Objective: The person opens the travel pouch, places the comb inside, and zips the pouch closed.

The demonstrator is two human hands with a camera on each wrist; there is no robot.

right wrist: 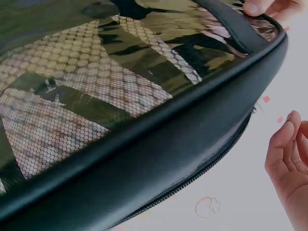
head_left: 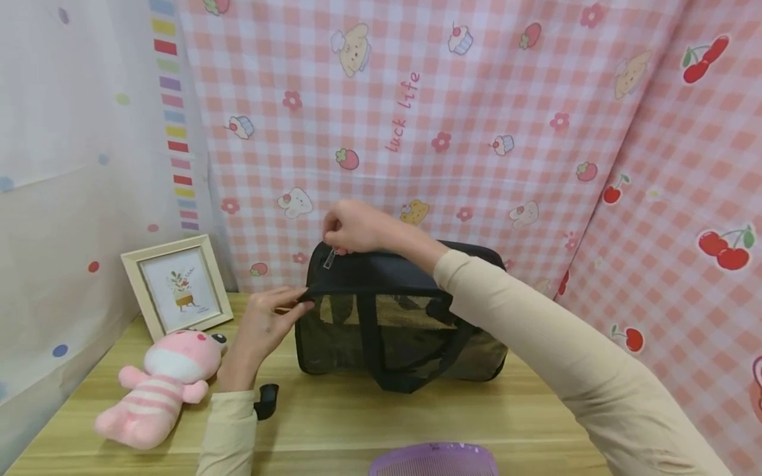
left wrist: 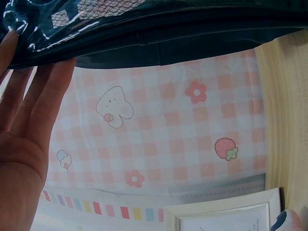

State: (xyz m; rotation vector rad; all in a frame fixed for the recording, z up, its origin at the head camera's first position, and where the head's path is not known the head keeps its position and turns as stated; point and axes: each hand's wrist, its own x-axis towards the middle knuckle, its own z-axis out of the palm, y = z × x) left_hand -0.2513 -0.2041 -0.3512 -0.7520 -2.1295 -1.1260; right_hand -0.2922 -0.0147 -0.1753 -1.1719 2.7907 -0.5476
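A black bag (head_left: 417,274) with see-through sides stands upright on the wooden table, its handle strap (head_left: 411,380) hanging down the front. My left hand (head_left: 268,324) pinches the upper left corner of its front edge between thumb and fingers. Above the rear left corner of the bag is my right hand (head_left: 357,228), fingers loosely curled. A metal zip pull (head_left: 329,258) lies just below those fingers. In the right wrist view, the right hand (right wrist: 291,168) is apart from the zip (right wrist: 192,175) with nothing between its fingers. Patterned mesh (right wrist: 115,86) shows through the bag's side.
On the left, a pink plush toy (head_left: 157,396) lies on the table before a cream picture frame (head_left: 219,284). A purple comb (head_left: 434,453) is at the near edge of the view. Pink checked cloth (head_left: 387,99) hangs close behind the bag, with more cloth on both sides.
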